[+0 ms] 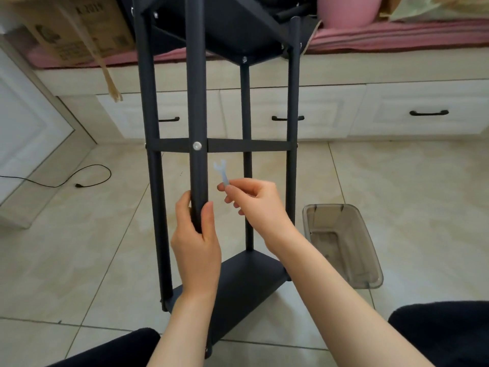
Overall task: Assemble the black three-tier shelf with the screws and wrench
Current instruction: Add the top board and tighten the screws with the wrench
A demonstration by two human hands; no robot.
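So the black three-tier shelf [219,144] is standing upright in the middle of the frame and honestly looks mostly built from where I'm watching: bottom tier is on down near the lower centre, the middle tier sits edge-on across the centre, and the top tier is up at the top of the frame with a few silver screw heads showing around it. The left hand [197,234] is wrapped round the front post [196,102], fingers and thumb curled on it just below the middle tier, steadying the whole thing. The right hand [258,205] is just right of that post, pinching the handle end of a small pale wrench [221,172] between thumb and fingertips, with the open jaw end pointing up. The wrench isn't on anything yet; it's near but clearly apart from the silver screw [197,145] where the middle tier meets the front post. My guess is that screw is next for tightening, and I can't tell from here how snug any of the others are. There's a clear plastic bin [344,245] on the tile floor at lower right that looks empty, so loose screws may be all used up, though I can't see everywhere.
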